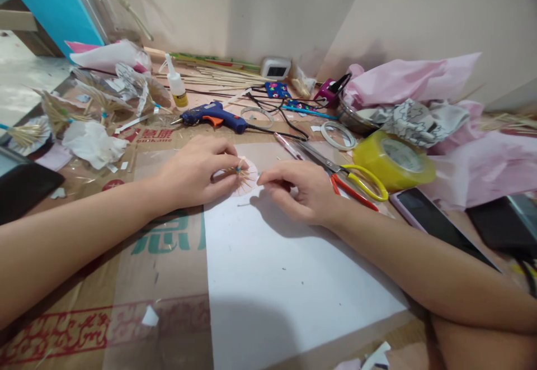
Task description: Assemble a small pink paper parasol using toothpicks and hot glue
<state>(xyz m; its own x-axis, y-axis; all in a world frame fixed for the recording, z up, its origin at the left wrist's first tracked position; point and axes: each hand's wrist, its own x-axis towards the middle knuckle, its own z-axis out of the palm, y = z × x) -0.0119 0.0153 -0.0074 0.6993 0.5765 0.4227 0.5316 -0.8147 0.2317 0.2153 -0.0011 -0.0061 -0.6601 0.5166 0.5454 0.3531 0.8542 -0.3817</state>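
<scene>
Stick bundle (243, 171): one, in left hand (201, 171); scissors (334, 166): one pair.

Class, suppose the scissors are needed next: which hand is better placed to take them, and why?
Probably the right hand: it lies right beside the scissors, whereas the left hand is farther off and pinches the ribbed paper disc.

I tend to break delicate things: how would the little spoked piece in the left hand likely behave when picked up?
The spoked piece would probably feel light, being small with thin spokes. Those slender spokes might bend or snap if squeezed. Its pale round disc looks thin like paper, so it may flex or crease.
</scene>
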